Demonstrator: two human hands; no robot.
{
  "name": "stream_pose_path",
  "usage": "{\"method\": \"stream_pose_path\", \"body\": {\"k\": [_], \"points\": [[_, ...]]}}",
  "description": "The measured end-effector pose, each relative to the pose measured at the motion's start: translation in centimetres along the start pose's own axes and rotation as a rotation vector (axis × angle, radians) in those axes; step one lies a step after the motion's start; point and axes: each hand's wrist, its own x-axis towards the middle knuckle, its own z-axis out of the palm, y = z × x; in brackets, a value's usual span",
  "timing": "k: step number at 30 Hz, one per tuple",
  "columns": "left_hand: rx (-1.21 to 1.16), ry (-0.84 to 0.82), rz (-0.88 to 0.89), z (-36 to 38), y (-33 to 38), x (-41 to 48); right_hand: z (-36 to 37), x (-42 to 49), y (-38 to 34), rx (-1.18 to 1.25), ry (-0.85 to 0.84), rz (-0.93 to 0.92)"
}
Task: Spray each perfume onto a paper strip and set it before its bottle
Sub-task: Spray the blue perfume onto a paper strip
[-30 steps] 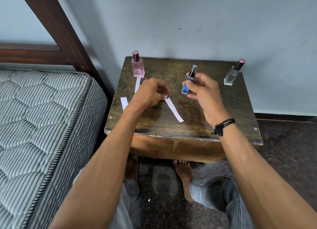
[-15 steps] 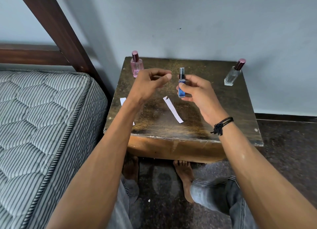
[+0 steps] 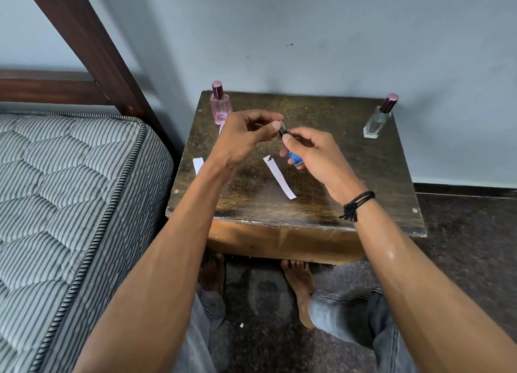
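Observation:
My right hand [image 3: 310, 151] grips a small blue perfume bottle [image 3: 293, 157], tilted with its black cap [image 3: 283, 130] pointing up and left, above the middle of the wooden table [image 3: 363, 182]. My left hand [image 3: 246, 137] pinches that cap between thumb and fingers. A white paper strip [image 3: 279, 178] lies flat on the table just below the bottle. A pink bottle [image 3: 220, 106] stands at the back left, with a strip [image 3: 220, 129] partly hidden behind my left hand in front of it. A clear bottle [image 3: 379, 118] stands at the back right. Another strip [image 3: 198, 165] lies near the left edge.
A striped mattress [image 3: 70, 204] and a dark wooden bed frame [image 3: 92, 50] lie close on the left. The wall runs right behind the table. My feet and knees are under the table's front edge [image 3: 279, 238].
My left hand let go of the strip, rose, and now pinches the blue bottle's cap. My right hand tilted the bottle and brought it slightly toward me.

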Motion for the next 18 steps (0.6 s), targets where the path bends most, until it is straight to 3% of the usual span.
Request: {"method": "stream_pose_path", "body": {"k": [18], "points": [[0.108, -0.031, 0.002, 0.15, -0.42, 0.48, 0.56, 0.19, 0.71, -0.237, 0.065, -0.08]]}}
